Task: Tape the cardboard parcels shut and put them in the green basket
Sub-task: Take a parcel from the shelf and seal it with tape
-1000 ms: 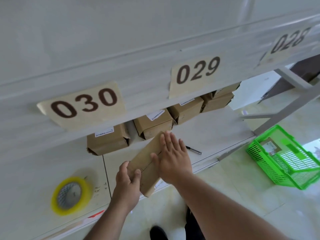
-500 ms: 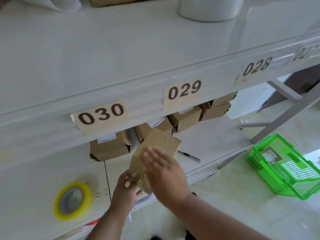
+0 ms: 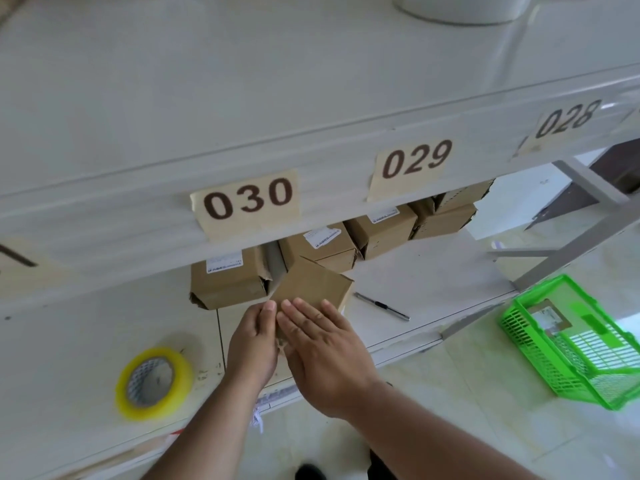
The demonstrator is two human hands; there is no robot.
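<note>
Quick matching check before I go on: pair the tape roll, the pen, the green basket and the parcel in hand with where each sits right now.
Things:
1. tape roll
2. pen
3. green basket
4. held parcel

Places:
A. on the floor, right of the shelf
B. between the left hand and right hand
C. on the shelf, left of the hands
D. on the shelf, right of the hands

Pairs: 1-C, 2-D, 3-A, 4-B
</note>
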